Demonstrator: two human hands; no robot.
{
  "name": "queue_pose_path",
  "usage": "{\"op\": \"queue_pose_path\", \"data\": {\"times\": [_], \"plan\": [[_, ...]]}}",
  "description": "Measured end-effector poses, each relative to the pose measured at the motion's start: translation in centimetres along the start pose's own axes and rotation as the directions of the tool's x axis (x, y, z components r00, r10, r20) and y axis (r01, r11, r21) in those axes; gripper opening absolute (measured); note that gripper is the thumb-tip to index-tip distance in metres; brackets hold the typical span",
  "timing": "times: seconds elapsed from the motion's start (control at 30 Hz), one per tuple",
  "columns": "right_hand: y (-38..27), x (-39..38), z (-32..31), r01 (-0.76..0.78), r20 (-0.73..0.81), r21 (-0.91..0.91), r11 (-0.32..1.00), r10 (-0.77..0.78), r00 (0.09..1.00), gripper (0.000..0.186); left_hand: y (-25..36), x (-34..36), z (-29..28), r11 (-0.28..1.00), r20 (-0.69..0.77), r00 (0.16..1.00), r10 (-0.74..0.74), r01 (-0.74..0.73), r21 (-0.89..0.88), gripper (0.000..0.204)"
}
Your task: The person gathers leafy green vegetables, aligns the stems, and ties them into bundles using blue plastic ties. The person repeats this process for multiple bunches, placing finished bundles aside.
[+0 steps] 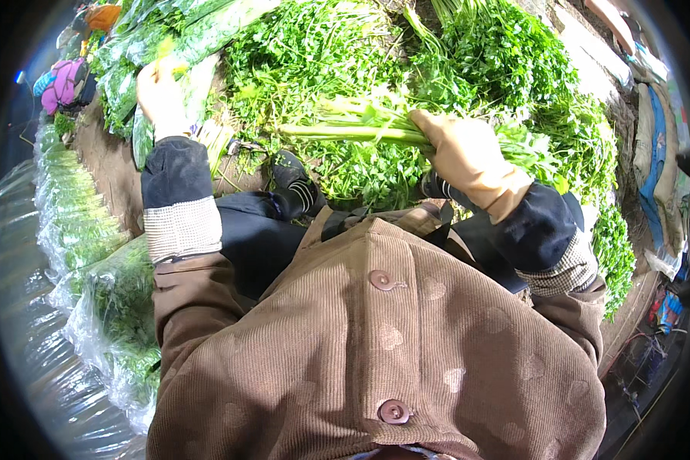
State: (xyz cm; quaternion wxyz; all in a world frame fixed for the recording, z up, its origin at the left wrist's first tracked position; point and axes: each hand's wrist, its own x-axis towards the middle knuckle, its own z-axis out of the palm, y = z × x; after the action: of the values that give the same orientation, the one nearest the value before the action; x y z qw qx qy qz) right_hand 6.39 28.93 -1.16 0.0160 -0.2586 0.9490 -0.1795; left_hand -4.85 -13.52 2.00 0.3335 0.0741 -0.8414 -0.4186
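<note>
My right hand (468,161), in a tan glove, grips a bunch of long green celery-like stalks (337,130), held sideways over loose leafy greens. My left hand (161,100), pale in the glare, has its fingers closed on a small yellowish leaf (165,55) beside plastic-covered greens (123,69) at the upper left. Thick piles of flat-leaved herbs (299,57) lie ahead of me and to the right (506,61). A dark shoe (291,180) shows below them, between my arms.
Clear plastic bags of greens (107,307) line the left side on shiny plastic sheeting (38,345). A pink-purple bundle (61,88) lies at the upper left. Sacks and blue cloth (652,176) lie along the right. Another person's bare limb (613,23) shows at the top right.
</note>
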Motion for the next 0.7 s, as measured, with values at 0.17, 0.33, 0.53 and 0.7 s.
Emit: {"op": "queue_pose_path", "data": {"times": [0.17,0.33,0.53,0.7], "plan": [[-1.4,0.2,-0.9,0.025,0.04,-0.024,0.999,-0.024,0.999,0.024,6.2,-7.8,5.3,0.919,0.838,0.424,0.343,-0.336,-0.206,0.074],[-1.6,0.0,-0.9,0.064,-0.001,-0.014,0.998,-0.064,0.998,0.039,8.7,-14.7,8.4,0.953,0.868,0.403,0.291,-0.042,-0.3,0.018],[-0.9,-0.3,-0.4,0.055,0.031,0.003,0.998,-0.055,0.998,0.053,9.5,-15.3,7.3,0.705,0.582,0.479,0.657,-0.665,-0.248,0.015],[-1.7,0.0,0.0,0.07,-0.011,0.123,0.99,-0.069,0.998,0.066,7.2,-15.0,7.9,0.678,0.444,0.546,0.711,-0.699,-0.226,0.007]]}}
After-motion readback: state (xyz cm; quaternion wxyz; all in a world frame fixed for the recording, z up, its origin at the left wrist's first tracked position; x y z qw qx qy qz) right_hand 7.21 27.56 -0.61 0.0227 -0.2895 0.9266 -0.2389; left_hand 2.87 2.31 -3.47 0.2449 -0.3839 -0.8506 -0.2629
